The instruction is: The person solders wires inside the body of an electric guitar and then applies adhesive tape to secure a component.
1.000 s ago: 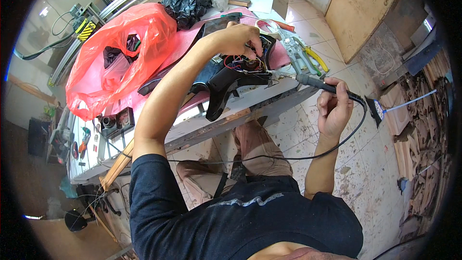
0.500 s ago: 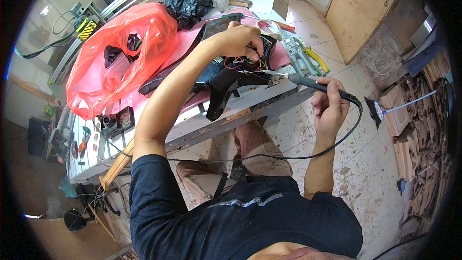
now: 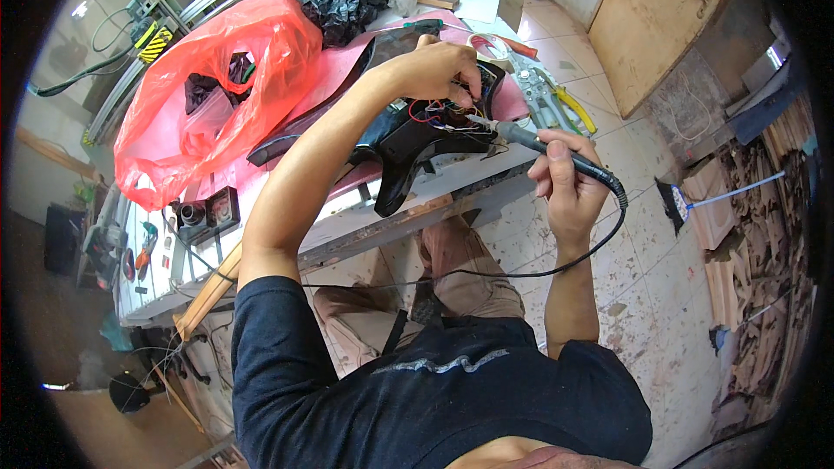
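My right hand [image 3: 569,178] grips a soldering iron [image 3: 519,134] by its dark handle, and a black cord loops down from it. The iron's tip points left, in among thin coloured wires [image 3: 424,111] inside an open black plastic housing [image 3: 401,149] with curved arms. Over that housing, my left hand [image 3: 445,71] has its fingers bent and pinched close to the wires and the tip. Whatever the left fingertips hold is too small to make out. Whether the tip touches a wire cannot be told.
A red plastic bag [image 3: 287,43] and a black bag [image 3: 340,4] lie on the white table [image 3: 334,239]. Wire strippers [image 3: 540,100], yellow-handled pliers [image 3: 573,111] and a tape roll [image 3: 486,46] lie right of the housing. Wood pieces [image 3: 730,287] are piled at the far right.
My right hand has moved left with the soldering iron, bringing its tip deeper among the wires near my left fingertips. The left hand has stayed nearly in place.
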Demonstrator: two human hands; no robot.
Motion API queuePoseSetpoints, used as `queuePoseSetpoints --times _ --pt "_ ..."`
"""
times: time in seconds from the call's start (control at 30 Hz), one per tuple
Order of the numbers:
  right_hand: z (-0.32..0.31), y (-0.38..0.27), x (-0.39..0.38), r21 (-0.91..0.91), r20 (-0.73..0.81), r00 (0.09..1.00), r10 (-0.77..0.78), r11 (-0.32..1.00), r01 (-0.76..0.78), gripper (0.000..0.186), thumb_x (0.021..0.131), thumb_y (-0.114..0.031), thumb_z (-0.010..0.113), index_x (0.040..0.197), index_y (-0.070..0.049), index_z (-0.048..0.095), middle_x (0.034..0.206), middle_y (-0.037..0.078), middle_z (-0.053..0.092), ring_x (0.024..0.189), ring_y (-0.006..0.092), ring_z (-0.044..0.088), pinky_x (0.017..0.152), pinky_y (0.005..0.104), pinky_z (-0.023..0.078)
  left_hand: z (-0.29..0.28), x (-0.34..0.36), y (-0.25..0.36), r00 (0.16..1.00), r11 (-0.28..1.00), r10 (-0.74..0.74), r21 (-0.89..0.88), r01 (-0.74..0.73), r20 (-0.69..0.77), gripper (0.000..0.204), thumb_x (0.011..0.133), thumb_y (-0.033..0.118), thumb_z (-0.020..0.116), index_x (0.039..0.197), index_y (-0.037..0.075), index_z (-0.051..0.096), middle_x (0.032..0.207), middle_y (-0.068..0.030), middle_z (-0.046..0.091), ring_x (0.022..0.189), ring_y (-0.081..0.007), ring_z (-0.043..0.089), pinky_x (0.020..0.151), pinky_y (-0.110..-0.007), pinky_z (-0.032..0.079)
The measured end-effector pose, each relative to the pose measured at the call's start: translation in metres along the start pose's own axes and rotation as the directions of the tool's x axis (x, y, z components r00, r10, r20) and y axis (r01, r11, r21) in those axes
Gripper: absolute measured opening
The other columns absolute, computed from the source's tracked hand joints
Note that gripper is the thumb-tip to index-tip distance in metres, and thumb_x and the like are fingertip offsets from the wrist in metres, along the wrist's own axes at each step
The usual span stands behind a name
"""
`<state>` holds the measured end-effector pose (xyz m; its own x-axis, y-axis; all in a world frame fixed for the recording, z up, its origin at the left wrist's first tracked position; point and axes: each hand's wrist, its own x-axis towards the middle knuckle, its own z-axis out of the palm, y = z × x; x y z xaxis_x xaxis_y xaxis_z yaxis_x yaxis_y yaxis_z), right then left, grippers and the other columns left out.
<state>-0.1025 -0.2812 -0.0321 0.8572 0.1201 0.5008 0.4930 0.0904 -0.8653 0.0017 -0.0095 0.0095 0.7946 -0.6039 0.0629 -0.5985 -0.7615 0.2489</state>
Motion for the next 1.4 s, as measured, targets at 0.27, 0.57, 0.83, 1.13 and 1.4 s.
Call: queuePoseSetpoints --times 0.27,0.57,0.83,1.13,1.4 --pt "0.016 -0.001 0.008 -0.084 0.073 0.997 0.015 0.996 -0.009 0.022 0.104 -0.020 0.066 0.113 0.000 0.072 0.070 0.004 0.067 0.055 0.0048 0.056 0.051 0.0214 0.044 0.001 0.000 -0.004 1.000 1.000 0.025 -0.018 -0.025 -0.003 0.021 0.081 0.028 0.082 0.101 0.022 0.081 0.105 0.0002 0.068 0.109 -0.0233 0.063 0.099 -0.048 0.031" --pt "0.019 0.001 0.007 -0.129 0.097 0.995 0.026 0.992 -0.013 0.022 0.104 -0.019 0.066 0.113 0.000 0.071 0.071 0.004 0.068 0.056 0.0060 0.056 0.052 0.0226 0.044 0.001 0.001 -0.002 0.999 0.999 -0.030 -0.019 0.030 0.026 0.023 0.079 0.031 0.085 0.099 0.022 0.082 0.107 0.0012 0.068 0.110 -0.0224 0.063 0.100 -0.048 0.031" --pt "0.021 0.006 0.008 -0.132 0.098 0.995 -0.003 0.991 0.015 0.022 0.104 -0.019 0.065 0.113 0.000 0.071 0.069 0.004 0.067 0.055 0.0059 0.056 0.051 0.0229 0.044 0.002 0.001 -0.001 0.999 0.999 -0.034 -0.028 0.034 0.010 0.022 0.079 0.031 0.085 0.099 0.022 0.082 0.109 0.0012 0.068 0.112 -0.0227 0.062 0.102 -0.047 0.030" --pt "0.024 0.008 0.009 -0.150 0.098 0.995 -0.022 0.988 0.037 0.021 0.104 -0.018 0.065 0.113 0.000 0.071 0.069 0.004 0.067 0.055 0.0063 0.057 0.051 0.0233 0.045 0.002 0.002 -0.001 0.999 0.999 -0.035 -0.019 0.036 0.017 0.021 0.079 0.030 0.084 0.099 0.022 0.082 0.108 0.0011 0.068 0.113 -0.0223 0.062 0.101 -0.047 0.029" --pt "0.024 0.008 0.010 -0.161 0.088 0.996 -0.010 0.987 0.024 0.021 0.105 -0.017 0.065 0.113 0.000 0.071 0.069 0.004 0.067 0.055 0.0058 0.056 0.052 0.0232 0.044 0.003 0.002 -0.001 1.000 0.999 -0.029 -0.013 0.029 0.012 0.021 0.079 0.029 0.084 0.098 0.022 0.082 0.106 0.0012 0.067 0.111 -0.0224 0.062 0.100 -0.047 0.030"
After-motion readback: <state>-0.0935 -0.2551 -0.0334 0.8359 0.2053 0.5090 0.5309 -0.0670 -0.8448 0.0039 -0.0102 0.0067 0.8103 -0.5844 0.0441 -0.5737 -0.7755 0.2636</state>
